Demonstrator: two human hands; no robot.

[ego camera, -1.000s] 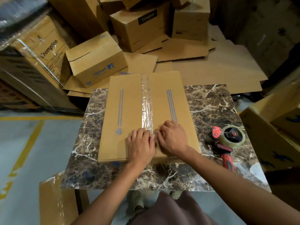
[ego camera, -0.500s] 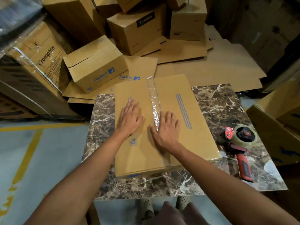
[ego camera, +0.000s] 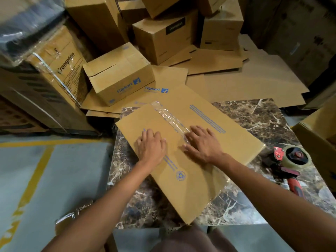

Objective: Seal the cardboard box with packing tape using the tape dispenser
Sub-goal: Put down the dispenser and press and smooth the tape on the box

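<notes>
Two bare hands lie flat on the top of the cardboard box (ego camera: 192, 190), a shallow, smooth brown carton printed with thin blue lines and a small round recycling mark. The left hand (ego camera: 151, 148) presses on the left flap, its fingers relaxed and gripping nothing. The right hand (ego camera: 204, 146) has its fingers straight and spread. Its fingertips (ego camera: 189, 137) rest on the strip of clear tape (ego camera: 169, 117), which runs along the centre seam, glossy and wrinkled where it catches the light.

The box sits askew on a square table (ego camera: 254, 119) with a polished dark brown marble top veined in white. The box's near corner hangs over the table's front edge.

Just beside the box's right corner, the tape dispenser (ego camera: 291, 160) lies on the marble, touched by neither hand. It has a red handle, a red metal plate and a round, pale roll of tape.

Behind the table, flat cardboard sheets (ego camera: 236, 79) cover the floor. A small closed Flipkart box (ego camera: 120, 75) rests on them, with taller brown cartons (ego camera: 163, 37) stacked further back. On the left stands a large Crompton carton (ego camera: 54, 66) wrapped in shiny plastic film and banded with a strap. The floor (ego camera: 72, 170) is smooth grey, marked with a worn yellow line (ego camera: 34, 175).
</notes>
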